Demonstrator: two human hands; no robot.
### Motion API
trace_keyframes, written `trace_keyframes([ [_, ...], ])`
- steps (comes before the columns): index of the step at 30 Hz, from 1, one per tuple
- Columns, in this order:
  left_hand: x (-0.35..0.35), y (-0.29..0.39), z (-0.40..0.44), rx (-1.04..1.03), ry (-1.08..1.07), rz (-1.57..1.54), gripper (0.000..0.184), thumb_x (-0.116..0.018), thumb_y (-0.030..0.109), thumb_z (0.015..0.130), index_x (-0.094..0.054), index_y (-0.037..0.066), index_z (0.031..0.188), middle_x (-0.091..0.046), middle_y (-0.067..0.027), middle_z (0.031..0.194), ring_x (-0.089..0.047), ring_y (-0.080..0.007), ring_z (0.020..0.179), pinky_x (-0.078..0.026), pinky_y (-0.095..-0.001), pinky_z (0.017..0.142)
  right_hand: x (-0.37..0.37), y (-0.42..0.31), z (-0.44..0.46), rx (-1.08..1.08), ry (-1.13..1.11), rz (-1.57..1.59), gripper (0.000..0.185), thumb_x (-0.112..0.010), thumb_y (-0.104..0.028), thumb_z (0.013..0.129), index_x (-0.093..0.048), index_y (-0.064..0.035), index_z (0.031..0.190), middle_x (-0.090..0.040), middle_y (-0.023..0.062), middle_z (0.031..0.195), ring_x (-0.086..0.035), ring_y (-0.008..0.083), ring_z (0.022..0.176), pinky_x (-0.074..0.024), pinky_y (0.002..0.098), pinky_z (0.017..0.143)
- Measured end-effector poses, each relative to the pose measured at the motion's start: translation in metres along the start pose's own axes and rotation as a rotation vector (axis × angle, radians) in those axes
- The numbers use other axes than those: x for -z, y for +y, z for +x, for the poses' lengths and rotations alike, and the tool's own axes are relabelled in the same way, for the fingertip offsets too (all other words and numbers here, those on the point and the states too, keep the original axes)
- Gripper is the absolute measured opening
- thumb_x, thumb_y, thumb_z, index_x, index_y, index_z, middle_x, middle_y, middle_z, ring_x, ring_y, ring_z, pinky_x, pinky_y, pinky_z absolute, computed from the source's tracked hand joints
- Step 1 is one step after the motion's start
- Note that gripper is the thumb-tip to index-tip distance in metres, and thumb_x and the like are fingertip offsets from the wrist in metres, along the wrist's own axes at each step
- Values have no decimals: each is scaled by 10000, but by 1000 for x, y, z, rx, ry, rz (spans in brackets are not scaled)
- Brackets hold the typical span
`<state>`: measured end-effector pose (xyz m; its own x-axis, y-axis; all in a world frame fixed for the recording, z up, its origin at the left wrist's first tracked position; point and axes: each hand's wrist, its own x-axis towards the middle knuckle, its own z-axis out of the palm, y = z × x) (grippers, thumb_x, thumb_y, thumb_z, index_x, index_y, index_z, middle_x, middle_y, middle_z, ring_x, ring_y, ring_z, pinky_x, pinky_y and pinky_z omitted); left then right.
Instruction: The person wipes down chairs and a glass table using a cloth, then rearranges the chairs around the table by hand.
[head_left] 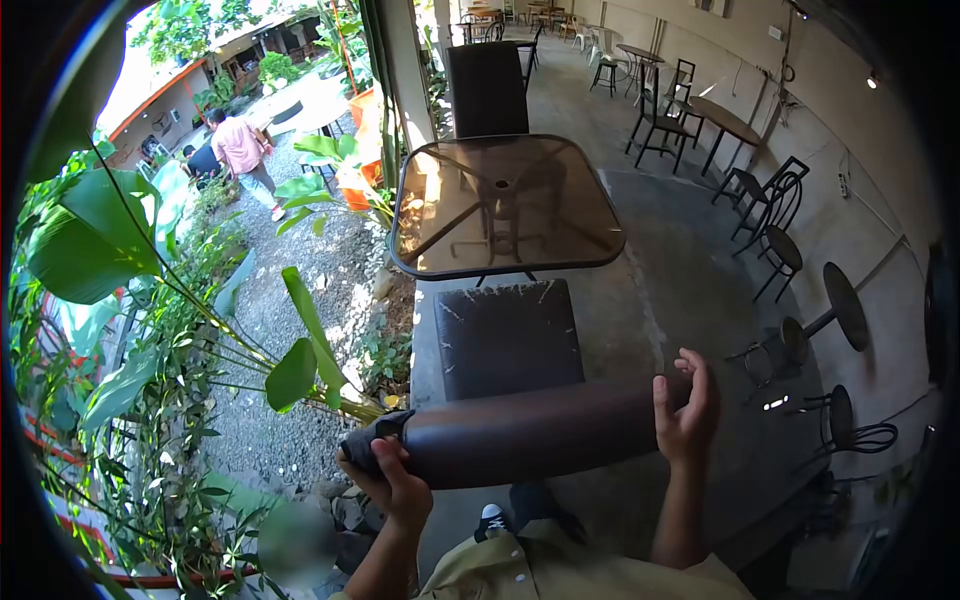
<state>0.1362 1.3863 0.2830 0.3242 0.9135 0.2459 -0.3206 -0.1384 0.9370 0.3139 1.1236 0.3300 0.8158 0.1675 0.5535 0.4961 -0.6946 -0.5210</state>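
Observation:
A dark brown padded chair backrest (540,435) spans the view just in front of the body, and its dark seat (508,340) shows beyond, with pale scuffs along the edges. At the backrest's left end, my left hand (398,485) is closed around the corner and a bunched black cloth (372,437). The other end is held by my right hand (688,410), its thumb and fingertips pointing up around the edge. Past the seat stands a tinted glass table (505,205) with a dark rim.
Another dark padded chair (487,90) stands behind the glass table. Wooden tables (725,120) and metal chairs (665,125) line the right wall. Large-leaved plants (95,235) and a gravel path (300,330) lie left, where a person in pink (238,148) and a person in dark clothing (203,163) are.

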Motion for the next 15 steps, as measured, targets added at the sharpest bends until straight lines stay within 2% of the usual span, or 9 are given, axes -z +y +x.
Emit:
trace_keyframes([
  [2,-1,-4,7,-15,25,-14,179,-458,210,1044,-329,116,1125,-511,-3,786,-452,-71,684,-374,-209,680,-7,-2,5,81,47,-32,438,-665,-245,847,-559,-8,1200,-643,118,954,-619,280,859,-481,373,794],
  [7,-7,-7,10,-47,-5,56,172,-459,208,1043,-333,117,1119,-509,-3,783,-450,-72,678,-372,-211,676,-11,2,13,52,38,-32,414,-667,-240,842,-571,-26,1183,-646,114,963,-621,282,866,-478,367,800],
  [15,-10,-13,6,-69,-19,-6,172,-456,213,1045,-339,113,1124,-512,-5,786,-447,-75,678,-371,-214,672,-10,12,15,32,53,-18,389,-668,-249,848,-578,-37,1162,-648,98,945,-618,273,837,-477,367,776],
])
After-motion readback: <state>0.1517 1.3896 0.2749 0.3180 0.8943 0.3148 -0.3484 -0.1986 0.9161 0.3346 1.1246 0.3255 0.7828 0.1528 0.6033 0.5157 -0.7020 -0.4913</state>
